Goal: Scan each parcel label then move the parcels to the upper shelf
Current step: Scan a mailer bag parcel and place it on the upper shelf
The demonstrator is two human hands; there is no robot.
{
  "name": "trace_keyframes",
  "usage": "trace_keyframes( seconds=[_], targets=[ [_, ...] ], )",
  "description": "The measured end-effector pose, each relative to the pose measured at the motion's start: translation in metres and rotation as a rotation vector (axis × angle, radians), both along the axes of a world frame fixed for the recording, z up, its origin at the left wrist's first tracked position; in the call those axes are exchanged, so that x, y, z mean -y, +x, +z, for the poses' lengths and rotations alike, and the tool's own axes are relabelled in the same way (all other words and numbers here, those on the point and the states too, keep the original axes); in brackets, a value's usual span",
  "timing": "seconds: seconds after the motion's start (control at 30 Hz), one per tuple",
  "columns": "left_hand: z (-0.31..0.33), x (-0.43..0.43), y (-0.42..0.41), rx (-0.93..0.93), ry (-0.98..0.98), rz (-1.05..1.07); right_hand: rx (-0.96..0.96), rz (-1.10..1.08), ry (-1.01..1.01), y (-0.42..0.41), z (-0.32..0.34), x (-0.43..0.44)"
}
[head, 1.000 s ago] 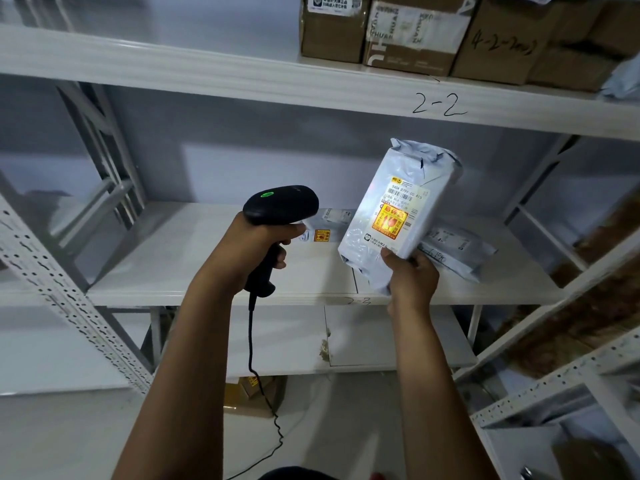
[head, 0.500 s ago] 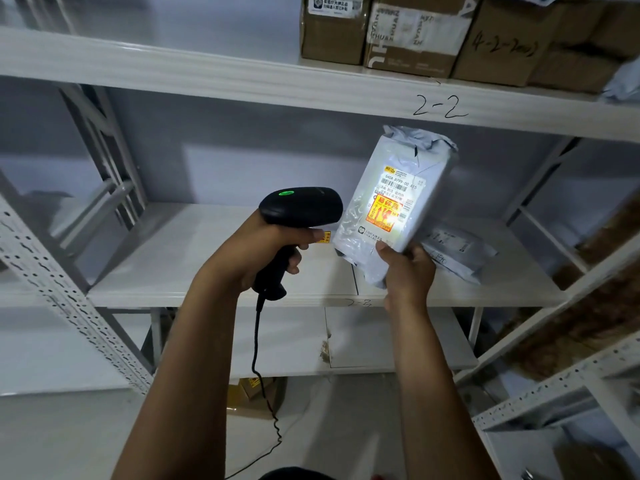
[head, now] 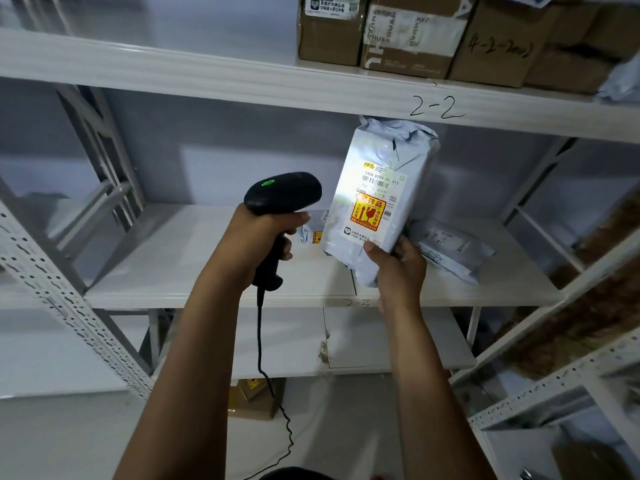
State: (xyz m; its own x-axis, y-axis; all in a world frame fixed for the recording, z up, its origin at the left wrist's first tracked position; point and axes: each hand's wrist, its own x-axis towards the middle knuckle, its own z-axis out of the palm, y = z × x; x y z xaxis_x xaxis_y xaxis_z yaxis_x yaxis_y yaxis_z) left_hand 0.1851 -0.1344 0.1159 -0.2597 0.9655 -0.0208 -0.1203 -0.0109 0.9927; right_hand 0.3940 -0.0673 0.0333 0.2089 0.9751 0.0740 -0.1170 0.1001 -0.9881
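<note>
grey crinkled plastic parcel [head: 377, 202] with white label and orange sticker stands upright, pinched at its base by right hand [head: 398, 268], left hand [head: 258, 239] gripping black handheld scanner [head: 282, 199].

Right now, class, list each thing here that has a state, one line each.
Scanner: gripped by the left hand, green light on, aimed at the label.
Held parcel: upright in the right hand, just below the upper shelf.
Label: facing the scanner, brightly lit.
Grey parcel: lying on the middle shelf.
Cardboard boxes: taped shut, on the upper shelf.
</note>
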Motion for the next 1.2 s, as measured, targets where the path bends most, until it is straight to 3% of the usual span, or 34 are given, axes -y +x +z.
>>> trace_keyframes(
  seconds=[0.17, 0.3, 0.43, 0.57, 0.97, 1.2],
  targets=[
    [0.002, 0.002, 0.01, 0.013, 0.021, -0.037, 0.002, 0.005, 0.01, -0.002, 0.003, 0.001],
    [0.005, -0.003, 0.011, 0.045, 0.042, 0.087, 0.017, -0.001, 0.017, -0.003, 0.0, 0.0],
    [0.003, -0.002, 0.011, -0.029, 0.013, -0.024, 0.046, -0.008, 0.016, -0.005, 0.002, -0.001],
    [0.001, -0.005, 0.015, -0.012, -0.028, 0.137, 0.061, -0.034, 0.007, -0.008, 0.003, -0.003],
    [0.007, -0.008, 0.019, -0.04, -0.01, -0.003, 0.136, -0.043, -0.002, -0.014, -0.001, -0.012],
    [0.005, -0.011, 0.006, -0.016, 0.013, 0.109, 0.138, -0.041, -0.012, -0.019, -0.002, -0.015]
  ],
)
